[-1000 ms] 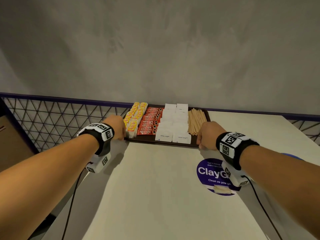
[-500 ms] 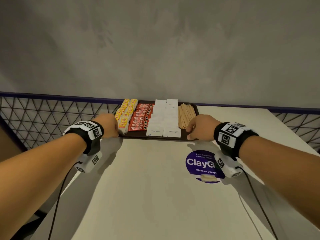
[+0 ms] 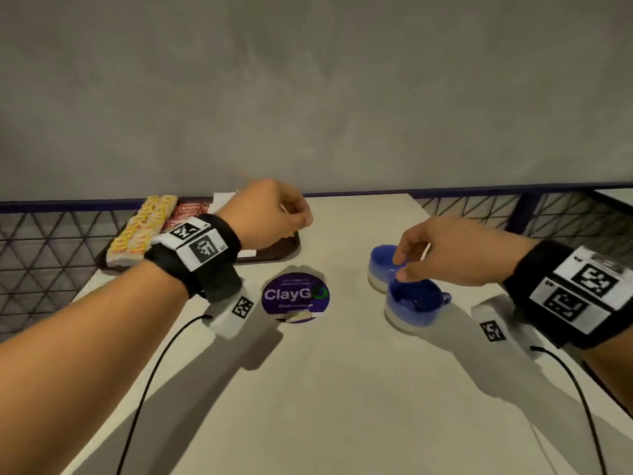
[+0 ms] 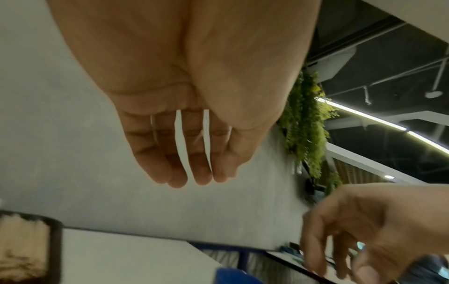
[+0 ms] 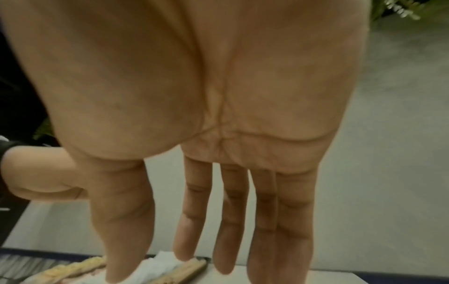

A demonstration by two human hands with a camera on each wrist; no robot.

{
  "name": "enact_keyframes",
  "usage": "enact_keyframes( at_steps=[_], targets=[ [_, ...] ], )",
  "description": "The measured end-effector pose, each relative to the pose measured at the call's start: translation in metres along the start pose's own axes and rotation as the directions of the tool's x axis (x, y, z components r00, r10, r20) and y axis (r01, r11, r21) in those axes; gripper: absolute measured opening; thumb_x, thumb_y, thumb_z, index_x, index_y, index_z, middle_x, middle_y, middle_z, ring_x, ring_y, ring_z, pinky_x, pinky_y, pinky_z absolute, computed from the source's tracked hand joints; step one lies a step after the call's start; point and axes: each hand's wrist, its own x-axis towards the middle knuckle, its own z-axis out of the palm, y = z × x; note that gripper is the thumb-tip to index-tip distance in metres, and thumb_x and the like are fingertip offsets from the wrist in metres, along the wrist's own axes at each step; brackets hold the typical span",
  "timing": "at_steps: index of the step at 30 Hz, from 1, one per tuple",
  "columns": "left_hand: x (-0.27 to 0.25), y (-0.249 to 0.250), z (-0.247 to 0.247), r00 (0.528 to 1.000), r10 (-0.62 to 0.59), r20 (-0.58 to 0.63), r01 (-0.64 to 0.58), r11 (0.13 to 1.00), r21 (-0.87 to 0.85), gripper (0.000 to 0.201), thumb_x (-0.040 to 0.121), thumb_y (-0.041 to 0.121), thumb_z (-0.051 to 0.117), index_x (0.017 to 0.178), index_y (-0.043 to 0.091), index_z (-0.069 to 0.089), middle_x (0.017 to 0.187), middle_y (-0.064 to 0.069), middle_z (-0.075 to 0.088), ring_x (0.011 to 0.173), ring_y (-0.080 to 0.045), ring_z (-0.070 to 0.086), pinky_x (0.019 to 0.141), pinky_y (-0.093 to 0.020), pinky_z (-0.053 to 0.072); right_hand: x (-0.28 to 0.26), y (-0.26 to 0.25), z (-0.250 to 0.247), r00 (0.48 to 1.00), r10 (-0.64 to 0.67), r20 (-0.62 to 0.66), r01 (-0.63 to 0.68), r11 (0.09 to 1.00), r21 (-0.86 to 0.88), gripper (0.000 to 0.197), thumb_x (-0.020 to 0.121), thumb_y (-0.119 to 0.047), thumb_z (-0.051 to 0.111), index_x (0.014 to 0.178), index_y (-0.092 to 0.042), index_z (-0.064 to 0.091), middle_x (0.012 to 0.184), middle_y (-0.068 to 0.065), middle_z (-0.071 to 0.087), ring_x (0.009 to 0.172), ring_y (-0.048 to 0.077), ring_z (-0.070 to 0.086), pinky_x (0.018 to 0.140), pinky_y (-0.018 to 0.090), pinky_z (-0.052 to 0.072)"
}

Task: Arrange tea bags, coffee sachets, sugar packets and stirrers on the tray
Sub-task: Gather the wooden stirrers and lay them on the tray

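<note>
- The tray (image 3: 274, 250) sits at the table's (image 3: 342, 389) far left corner, against the wall (image 3: 308, 80).
- On it, left to right: yellow tea bags (image 3: 140, 228), red coffee sachets (image 3: 188, 212), white sugar packets (image 3: 222, 200); the stirrers (image 5: 184, 269) show in the right wrist view — tan sticks at the tray's right side.
- Left hand (image 3: 270, 214) hangs above the tray's right part, fingers loose, holding nothing.
- Right hand (image 3: 455, 250) is over two blue cups (image 3: 414, 303) near the table's right edge, fingers long and relaxed; the tips are just at the cups' rims, and I cannot tell whether they touch.
- A round purple sticker (image 3: 294, 296) lies on the table between tray and cups.
</note>
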Motion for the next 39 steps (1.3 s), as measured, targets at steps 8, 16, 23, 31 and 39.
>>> enact_keyframes(
  at_steps=[8, 16, 23, 31, 39],
  targets=[
    [0.034, 0.06, 0.113, 0.952, 0.152, 0.268, -0.185, 0.977, 0.105, 0.024, 0.096, 0.026, 0.069, 0.119, 0.031, 0.075, 0.123, 0.008, 0.069, 0.086, -0.004, 0.057, 0.091, -0.028, 0.046, -0.009, 0.073, 0.051, 0.994, 0.112, -0.017, -0.108, 0.982, 0.156, 0.068, 0.07, -0.051, 0.091, 0.129, -0.034, 0.063, 0.119, -0.017, 0.061, 0.09, -0.003, 0.058, 0.069, 0.012, 0.041],
    [0.06, 0.063, 0.141, 0.939, 0.08, 0.334, -0.151, 0.969, 0.193, 0.018, 0.091, 0.025, 0.074, 0.108, 0.023, 0.082, 0.105, -0.001, 0.077, 0.093, -0.019, 0.069, 0.085, -0.028, 0.054, 0.001, 0.08, 0.054, 0.995, 0.101, -0.006, -0.098, 0.978, 0.186, 0.06, 0.064, -0.053, 0.093, 0.116, -0.034, 0.069, 0.102, -0.017, 0.069, 0.088, 0.003, 0.065, 0.069, 0.015, 0.047],
    [0.088, 0.04, 0.132, 0.957, 0.045, 0.285, -0.115, 0.965, 0.235, 0.016, 0.09, 0.025, 0.077, 0.104, 0.021, 0.083, 0.102, -0.002, 0.078, 0.087, -0.016, 0.066, 0.077, -0.024, 0.046, 0.034, 0.077, 0.044, 0.995, 0.101, -0.001, -0.099, 0.981, 0.164, 0.073, 0.064, -0.056, 0.093, 0.127, -0.028, 0.069, 0.104, -0.012, 0.069, 0.091, 0.006, 0.064, 0.08, 0.023, 0.055],
    [0.145, -0.003, 0.114, 0.977, -0.069, 0.203, -0.003, 0.942, 0.335, 0.017, 0.088, 0.025, 0.08, 0.104, 0.019, 0.083, 0.108, 0.0, 0.078, 0.095, -0.017, 0.068, 0.088, -0.028, 0.052, 0.097, 0.078, 0.044, 0.995, 0.095, -0.035, -0.086, 0.978, 0.189, 0.081, 0.058, -0.059, 0.094, 0.128, -0.027, 0.069, 0.106, -0.011, 0.065, 0.091, 0.006, 0.062, 0.069, 0.021, 0.045],
    [0.204, -0.045, 0.106, 0.974, -0.187, 0.125, 0.127, 0.917, 0.379, 0.014, 0.084, 0.025, 0.084, 0.097, 0.02, 0.084, 0.101, 0.0, 0.078, 0.087, -0.017, 0.066, 0.076, -0.026, 0.044, 0.159, 0.07, 0.038, 0.997, 0.063, -0.054, -0.051, 0.98, 0.195, 0.073, 0.065, -0.055, 0.093, 0.125, -0.02, 0.07, 0.098, -0.011, 0.065, 0.093, 0.01, 0.062, 0.066, 0.019, 0.044]
  ],
)
